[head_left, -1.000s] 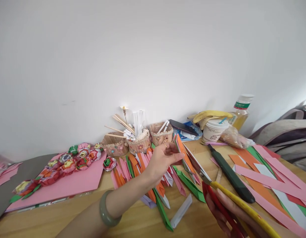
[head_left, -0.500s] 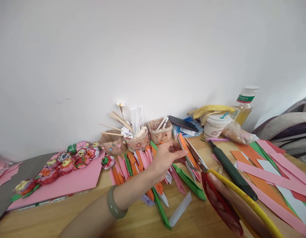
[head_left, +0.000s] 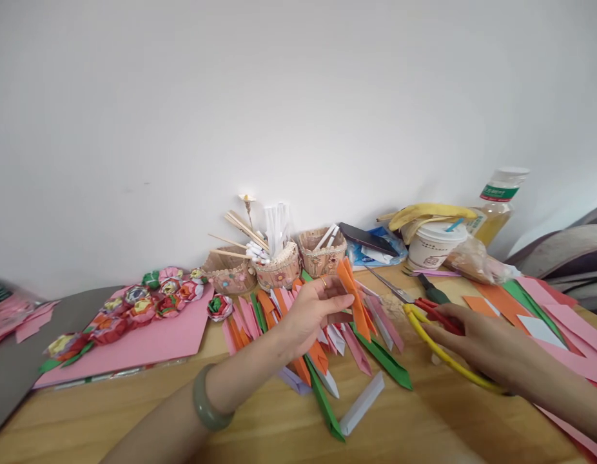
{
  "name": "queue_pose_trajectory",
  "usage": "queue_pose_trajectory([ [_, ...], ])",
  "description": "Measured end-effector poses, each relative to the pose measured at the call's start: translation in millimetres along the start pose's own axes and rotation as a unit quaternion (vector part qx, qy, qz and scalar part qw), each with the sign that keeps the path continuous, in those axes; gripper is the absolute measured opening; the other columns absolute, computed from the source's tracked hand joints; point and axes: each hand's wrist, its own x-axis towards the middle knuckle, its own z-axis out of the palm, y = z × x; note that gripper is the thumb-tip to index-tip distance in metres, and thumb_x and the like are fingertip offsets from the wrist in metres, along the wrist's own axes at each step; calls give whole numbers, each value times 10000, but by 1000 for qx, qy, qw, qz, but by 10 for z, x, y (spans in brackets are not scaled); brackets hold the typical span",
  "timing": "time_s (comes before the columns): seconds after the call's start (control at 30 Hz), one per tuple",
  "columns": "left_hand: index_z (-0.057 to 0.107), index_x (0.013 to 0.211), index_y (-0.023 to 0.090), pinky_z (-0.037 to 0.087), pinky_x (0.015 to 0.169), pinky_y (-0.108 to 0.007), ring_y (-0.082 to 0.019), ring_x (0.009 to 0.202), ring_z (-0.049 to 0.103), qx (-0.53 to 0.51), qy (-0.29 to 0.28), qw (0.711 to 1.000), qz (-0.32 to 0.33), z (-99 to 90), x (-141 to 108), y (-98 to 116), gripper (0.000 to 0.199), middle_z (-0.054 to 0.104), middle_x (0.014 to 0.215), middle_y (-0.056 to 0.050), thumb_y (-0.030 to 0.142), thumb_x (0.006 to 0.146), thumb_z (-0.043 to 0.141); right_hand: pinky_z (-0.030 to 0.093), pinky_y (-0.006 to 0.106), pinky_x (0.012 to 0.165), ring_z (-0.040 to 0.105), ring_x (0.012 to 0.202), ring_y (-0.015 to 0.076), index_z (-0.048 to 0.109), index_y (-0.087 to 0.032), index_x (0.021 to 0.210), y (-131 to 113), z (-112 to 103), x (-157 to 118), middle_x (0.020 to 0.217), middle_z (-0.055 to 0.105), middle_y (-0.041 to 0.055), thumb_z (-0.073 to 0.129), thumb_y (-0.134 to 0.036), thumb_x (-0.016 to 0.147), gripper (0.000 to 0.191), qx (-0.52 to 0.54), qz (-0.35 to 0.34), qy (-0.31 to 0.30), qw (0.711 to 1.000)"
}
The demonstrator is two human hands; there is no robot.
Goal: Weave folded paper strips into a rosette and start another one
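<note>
Between the thumb and fingers of my left hand [head_left: 320, 309] is a folded orange paper strip [head_left: 355, 299], held upright above the pile. My right hand [head_left: 479, 338] grips a pair of scissors [head_left: 434, 348] with red and yellow handles; their blades point away to the upper left, low over the table. Below my left hand lie many folded paper strips [head_left: 322, 406] in green, orange, pink, white and purple. A white folded strip [head_left: 362, 403] rests apart at the front. The dark green handle of a tool [head_left: 432, 290] shows partly behind the scissors and my right hand.
Paper flowers [head_left: 144, 309] lie on pink sheets [head_left: 182, 332] at left. Small decorated baskets [head_left: 279, 274] hold sticks and pens by the wall. A phone [head_left: 369, 238], lidded cup [head_left: 434, 245], bananas [head_left: 424, 212] and bottle [head_left: 499, 206] stand behind; flat paper strips [head_left: 569, 341] lie right.
The scissors have moved away from the orange strip, down and to the right, with my right hand now over their handles. My left hand still holds the strip. The view has shifted slightly.
</note>
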Motion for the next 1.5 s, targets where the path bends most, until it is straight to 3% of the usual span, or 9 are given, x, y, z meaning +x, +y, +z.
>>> queue_pose_trajectory([
  [0.13, 629, 855, 156, 468, 603, -204, -96, 642, 579, -29, 3, 999, -17, -186, -237, 34, 218, 636, 749, -21, 191, 654, 705, 483, 302, 446, 643, 516, 224, 621, -220, 732, 17, 97, 56, 579, 664, 33, 461, -463, 806, 300, -69, -64, -29, 995],
  [0.27, 611, 902, 166, 454, 572, -192, -90, 633, 573, -56, 10, 998, -35, -366, -488, 48, 241, 637, 791, -30, 172, 672, 681, 476, 401, 481, 658, 644, 336, 606, -213, 719, -104, 186, -22, 686, 665, 141, 348, -329, 849, 312, -175, -105, 38, 978],
  [0.4, 612, 914, 147, 460, 617, -218, -116, 702, 592, -72, 19, 997, -35, -496, -693, 22, 243, 639, 840, -50, 162, 679, 671, 497, 478, 503, 646, 761, 378, 606, -193, 915, -593, 153, -128, 1009, 635, 165, 305, -395, 871, 366, -166, -179, 110, 963],
  [0.47, 614, 930, 142, 459, 663, -237, -131, 753, 597, -70, 22, 997, -29, -535, -767, -1, 262, 640, 851, -52, 166, 677, 677, 530, 434, 723, 590, 1007, 311, 494, -184, 1171, -924, 164, -178, 1253, 516, 144, 372, -450, 864, 425, -39, -320, 128, 938],
  [0.6, 604, 969, 154, 445, 631, -239, -138, 748, 593, -54, 45, 997, -19, -597, -874, -31, 321, 633, 844, -44, 178, 662, 693, 458, 431, 902, 369, 1251, 301, 223, -149, 1377, -1431, 281, -241, 1422, 303, 167, 630, -544, 673, 903, 29, -391, 23, 920],
  [0.97, 597, 965, 135, 444, 624, -253, -155, 738, 586, 16, 98, 995, -3, -794, -973, -71, 490, 644, 853, -66, 123, 508, 776, 442, 431, 919, 405, 1230, 285, 105, -148, 1410, -1568, 600, -105, 1386, 366, 189, 720, -359, 636, 1011, 57, -410, -114, 903],
  [1.17, 542, 1038, 143, 462, 692, -306, -206, 817, 624, 18, 93, 995, 14, -809, -938, -152, 531, 673, 917, -97, 112, 551, 751, 455, 436, 895, 449, 1194, 272, 150, -188, 1372, -1431, 674, -70, 1348, 424, 166, 634, -220, 699, 830, 59, -441, -69, 893],
  [1.33, 526, 1035, 162, 441, 801, -322, -203, 882, 635, 18, 96, 994, 52, -743, -939, -139, 457, 695, 927, -81, 105, 620, 708, 532, 347, 625, 629, 764, 214, 319, -157, 1226, -1439, 666, -108, 918, 642, 93, 540, -191, 761, 517, 89, -393, -1, 915],
  [1.5, 530, 1013, 178, 426, 862, -335, -210, 983, 599, 16, 100, 992, 76, -735, -946, -189, 441, 661, 1036, -84, 91, 620, 711, 509, 406, 695, 562, 907, 260, 520, -181, 1003, -1531, 645, -136, 1003, 580, 107, 550, -162, 733, 272, 55, -442, 64, 893],
])
